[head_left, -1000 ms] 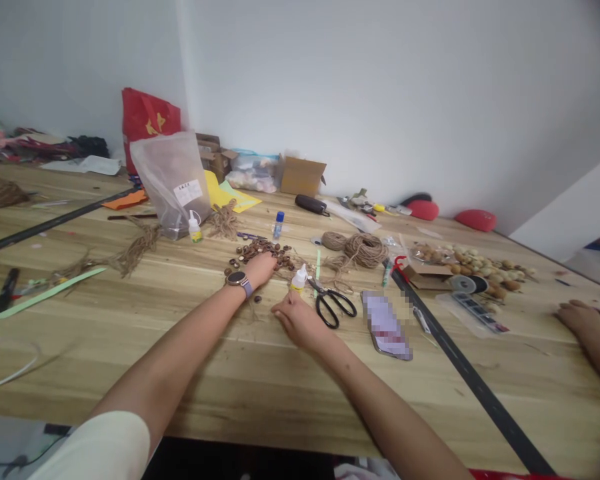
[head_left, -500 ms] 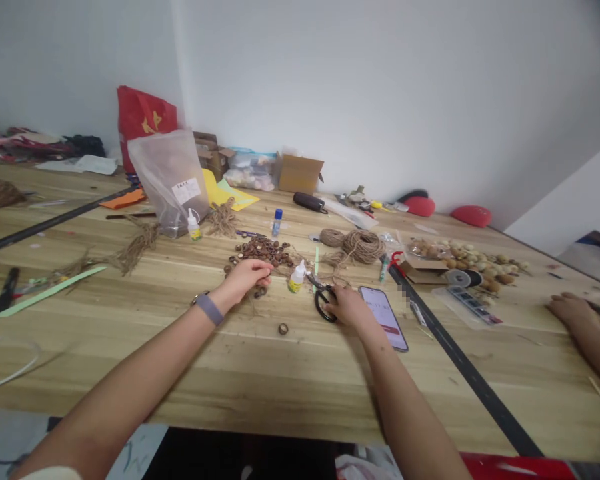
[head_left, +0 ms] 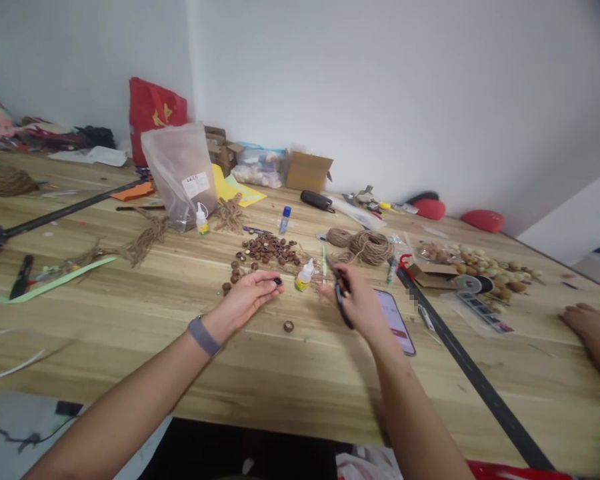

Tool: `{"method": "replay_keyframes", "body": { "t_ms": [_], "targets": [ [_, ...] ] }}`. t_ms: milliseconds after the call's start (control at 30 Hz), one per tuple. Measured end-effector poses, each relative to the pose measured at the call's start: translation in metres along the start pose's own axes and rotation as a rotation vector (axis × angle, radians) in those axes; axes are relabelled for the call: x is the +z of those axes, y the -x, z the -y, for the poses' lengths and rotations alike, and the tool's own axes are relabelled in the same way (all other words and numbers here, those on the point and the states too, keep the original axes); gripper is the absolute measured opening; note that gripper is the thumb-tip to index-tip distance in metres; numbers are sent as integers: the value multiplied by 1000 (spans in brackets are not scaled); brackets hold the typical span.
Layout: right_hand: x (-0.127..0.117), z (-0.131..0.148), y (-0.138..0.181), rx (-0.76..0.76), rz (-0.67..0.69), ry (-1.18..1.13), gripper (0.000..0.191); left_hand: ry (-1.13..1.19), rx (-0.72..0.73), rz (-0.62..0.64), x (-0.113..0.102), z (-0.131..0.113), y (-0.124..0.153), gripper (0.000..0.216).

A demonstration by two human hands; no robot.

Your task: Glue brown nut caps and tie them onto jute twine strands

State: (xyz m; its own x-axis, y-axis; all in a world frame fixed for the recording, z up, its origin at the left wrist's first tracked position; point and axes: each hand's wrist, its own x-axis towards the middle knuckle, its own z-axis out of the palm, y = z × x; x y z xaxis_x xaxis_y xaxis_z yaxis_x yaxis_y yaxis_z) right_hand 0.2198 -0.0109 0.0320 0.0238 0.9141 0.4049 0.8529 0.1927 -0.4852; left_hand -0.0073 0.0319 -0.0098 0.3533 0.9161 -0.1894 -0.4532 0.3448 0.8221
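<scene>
My left hand [head_left: 253,297] pinches a small brown ring-shaped piece [head_left: 277,281] between thumb and fingertips. Just behind it lies a loose heap of similar brown hollow pieces [head_left: 267,248], and one brown ring [head_left: 289,327] sits alone nearer me. In my right hand [head_left: 357,297] is a pair of black-handled scissors [head_left: 344,300], held above the table; the fingers partly cover the handles. Between the two hands stands a small white glue bottle [head_left: 305,275] with a yellow-green label. A lit phone [head_left: 400,327] lies flat beside my right wrist.
Twine coils [head_left: 370,247] and a blue-capped glue stick [head_left: 285,220] stand further back. A second glue bottle [head_left: 202,219] is by a translucent bag [head_left: 180,173]. Pale round pods [head_left: 500,267] lie at the right, near another person's hand [head_left: 587,323]. A dark strip [head_left: 480,373] crosses the table.
My left hand has drawn back from the heap with a brown ring-shaped piece in its fingertips. My right hand has lifted the scissors off the tabletop. The view has shifted slightly.
</scene>
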Motion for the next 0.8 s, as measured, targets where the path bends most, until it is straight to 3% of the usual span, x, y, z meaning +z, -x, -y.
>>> {"method": "replay_keyframes", "body": {
  "t_ms": [100,267,600,800],
  "targets": [
    [26,30,11,-84,170,0,36,43,89,31,-1,6,1,21],
    [56,47,21,-5,197,127,40,135,171,15,1,9,6,25],
    [59,43,27,46,225,214,35,142,84,-63,4,12,8,16],
    [59,40,29,25,218,246,38,126,66,29,6,12,11,18]
  ]
}}
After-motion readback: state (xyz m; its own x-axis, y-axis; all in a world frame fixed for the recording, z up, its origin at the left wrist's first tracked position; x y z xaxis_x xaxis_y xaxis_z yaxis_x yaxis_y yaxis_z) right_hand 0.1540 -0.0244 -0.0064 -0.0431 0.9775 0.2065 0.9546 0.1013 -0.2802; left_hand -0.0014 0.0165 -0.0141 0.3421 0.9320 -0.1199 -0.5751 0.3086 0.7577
